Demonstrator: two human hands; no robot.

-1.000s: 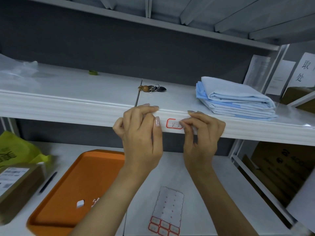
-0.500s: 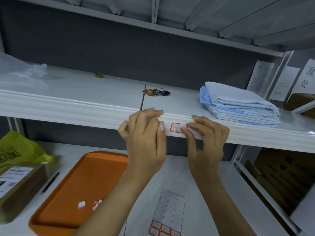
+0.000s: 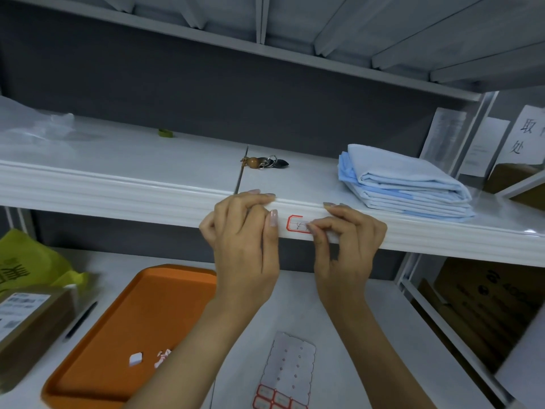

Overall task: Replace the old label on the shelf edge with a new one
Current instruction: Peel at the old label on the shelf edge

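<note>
Here, right hand pinching label on shelf edge, left hand curled over that edge.

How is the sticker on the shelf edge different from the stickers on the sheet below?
The shelf-edge sticker is single and upright; the sheet stickers are several, lying flat. Right-hand fingers pinch the shelf-edge sticker; nothing touches the sheet stickers. Both have red borders.

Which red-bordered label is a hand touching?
The label stuck on the shelf edge: the right hand pinches its right end. The other labels lie on the sheet on the lower shelf, untouched.
</note>
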